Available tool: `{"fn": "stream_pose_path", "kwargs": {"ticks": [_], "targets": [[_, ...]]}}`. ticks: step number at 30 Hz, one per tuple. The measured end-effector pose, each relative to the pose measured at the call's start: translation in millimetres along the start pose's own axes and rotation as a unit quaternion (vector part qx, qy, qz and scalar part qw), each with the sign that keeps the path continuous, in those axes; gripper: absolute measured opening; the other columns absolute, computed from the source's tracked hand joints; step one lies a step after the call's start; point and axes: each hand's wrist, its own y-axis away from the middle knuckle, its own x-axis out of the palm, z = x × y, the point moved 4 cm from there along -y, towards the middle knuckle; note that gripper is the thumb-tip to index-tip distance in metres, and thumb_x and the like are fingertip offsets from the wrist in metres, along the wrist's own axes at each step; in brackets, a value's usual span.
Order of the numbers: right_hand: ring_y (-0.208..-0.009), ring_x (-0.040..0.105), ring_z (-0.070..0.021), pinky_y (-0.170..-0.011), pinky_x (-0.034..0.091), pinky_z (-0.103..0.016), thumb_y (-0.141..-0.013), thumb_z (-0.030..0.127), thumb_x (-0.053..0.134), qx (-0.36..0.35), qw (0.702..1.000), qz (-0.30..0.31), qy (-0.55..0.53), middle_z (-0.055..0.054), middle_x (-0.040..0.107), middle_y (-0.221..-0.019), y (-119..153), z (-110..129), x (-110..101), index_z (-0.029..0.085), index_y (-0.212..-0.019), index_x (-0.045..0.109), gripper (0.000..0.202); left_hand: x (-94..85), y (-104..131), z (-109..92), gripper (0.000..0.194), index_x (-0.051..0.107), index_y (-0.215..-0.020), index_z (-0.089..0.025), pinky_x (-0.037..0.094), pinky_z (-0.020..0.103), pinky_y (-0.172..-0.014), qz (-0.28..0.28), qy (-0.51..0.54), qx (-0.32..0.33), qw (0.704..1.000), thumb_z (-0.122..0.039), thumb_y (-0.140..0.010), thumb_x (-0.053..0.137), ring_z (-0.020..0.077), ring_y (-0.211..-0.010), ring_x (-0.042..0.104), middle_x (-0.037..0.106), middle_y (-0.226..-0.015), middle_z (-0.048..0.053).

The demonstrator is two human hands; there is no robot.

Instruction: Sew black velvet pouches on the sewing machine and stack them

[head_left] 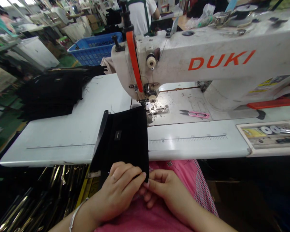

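A black fabric panel (131, 138) with a small label (118, 135) lies over the table's front edge. Its far right corner sits at the needle and presser foot of the white sewing machine (174, 61). My left hand (123, 185) is closed on the near edge of the panel, fingers on top. At the near right corner, my right hand (161, 187) pinches the same fabric between thumb and forefinger. Part of the left thumb is hidden.
Pink thread snips (195, 114) lie on the machine bed. Stacked black pieces (55, 90) rest at the table's left end. Behind stands a blue basket (94, 48); a person in a white shirt (139, 16) is beyond. Gold zippers (55, 183) hang below left.
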Motion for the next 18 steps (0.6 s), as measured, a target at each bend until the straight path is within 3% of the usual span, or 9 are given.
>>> {"fn": "stream_pose_path", "kwargs": {"ticks": [6,8,9,10,11,14,15,16,18], "targets": [[-0.052,0.060,-0.0098,-0.053,0.050,-0.023,-0.070,0.047,0.081,0.055,0.998,0.037,-0.013,-0.007,0.070,-0.074,3.5,-6.9,2.3,0.011,-0.074,0.063,0.040,-1.9,-3.4,2.2,0.022,0.065,-0.113,-0.010,0.046,0.037,-0.087,-0.040,0.020,0.037,0.998,-0.016,-0.100,0.047,0.0201,-0.095,0.058,0.069,-0.098,0.008],[-0.053,0.058,-0.0099,-0.052,0.049,-0.022,-0.075,0.041,0.077,0.014,0.996,0.004,0.087,-0.003,0.067,-0.071,6.9,-4.6,-4.2,0.013,-0.075,0.062,0.032,-0.4,-2.4,3.9,0.022,0.064,-0.116,-0.011,0.048,0.037,-0.086,-0.048,0.042,0.024,0.998,-0.012,-0.097,0.052,0.0194,-0.094,0.059,0.069,-0.098,0.008],[-0.056,0.057,-0.0104,-0.054,0.049,-0.022,-0.078,0.036,0.075,-0.047,0.983,-0.035,0.173,-0.001,0.065,-0.070,9.0,1.2,-9.0,0.015,-0.075,0.061,0.025,0.6,-1.6,4.4,0.024,0.064,-0.117,-0.011,0.048,0.036,-0.086,-0.052,0.050,0.018,0.997,-0.009,-0.095,0.054,0.0190,-0.094,0.059,0.069,-0.099,0.008],[-0.060,0.057,-0.0113,-0.057,0.049,-0.023,-0.081,0.031,0.072,-0.133,0.949,-0.079,0.274,0.000,0.064,-0.071,12.2,10.2,-12.7,0.017,-0.075,0.061,0.019,1.7,-0.7,4.7,0.025,0.064,-0.118,-0.012,0.049,0.036,-0.086,-0.052,0.058,0.013,0.997,-0.007,-0.094,0.055,0.0187,-0.094,0.060,0.069,-0.100,0.008],[-0.066,0.058,-0.0124,-0.061,0.049,-0.023,-0.084,0.025,0.069,-0.238,0.888,-0.118,0.375,0.000,0.063,-0.074,17.1,20.9,-13.5,0.018,-0.075,0.061,0.014,2.9,0.0,4.7,0.027,0.063,-0.119,-0.012,0.049,0.036,-0.086,-0.051,0.066,0.009,0.996,-0.006,-0.094,0.055,0.0187,-0.094,0.060,0.069,-0.101,0.008],[-0.087,0.060,-0.0165,-0.077,0.051,-0.028,-0.094,0.017,0.055,-0.490,0.636,-0.145,0.578,-0.005,0.067,-0.094,33.3,42.5,-3.1,0.017,-0.087,0.066,0.013,3.6,0.1,3.1,0.028,0.062,-0.120,-0.010,0.050,0.036,-0.087,-0.051,0.083,0.007,0.995,-0.004,-0.094,0.052,0.0195,-0.095,0.061,0.069,-0.103,0.009],[-0.091,0.060,-0.0173,-0.080,0.051,-0.029,-0.097,0.016,0.051,-0.535,0.574,-0.132,0.605,-0.007,0.068,-0.099,36.6,46.1,0.2,0.016,-0.092,0.067,0.017,1.7,-1.0,2.0,0.027,0.062,-0.119,-0.010,0.050,0.036,-0.088,-0.056,0.085,0.009,0.995,-0.004,-0.095,0.050,0.0196,-0.096,0.061,0.069,-0.103,0.010],[-0.093,0.061,-0.0176,-0.083,0.052,-0.030,-0.099,0.015,0.048,-0.563,0.531,-0.118,0.623,-0.007,0.069,-0.102,38.7,49.1,2.5,0.014,-0.097,0.068,0.020,-1.1,-3.0,0.6,0.026,0.062,-0.118,-0.009,0.050,0.036,-0.090,-0.059,0.086,0.012,0.994,-0.003,-0.096,0.048,0.0197,-0.097,0.061,0.069,-0.104,0.010],[-0.096,0.062,-0.0176,-0.087,0.052,-0.032,-0.100,0.014,0.046,-0.590,0.483,-0.091,0.640,-0.007,0.072,-0.102,40.5,54.3,5.0,0.012,-0.100,0.068,0.022,-8.7,-9.6,-2.5,0.026,0.062,-0.114,-0.009,0.050,0.035,-0.093,-0.045,0.084,0.016,0.995,-0.002,-0.095,0.045,0.0191,-0.098,0.060,0.070,-0.103,0.009]]}}
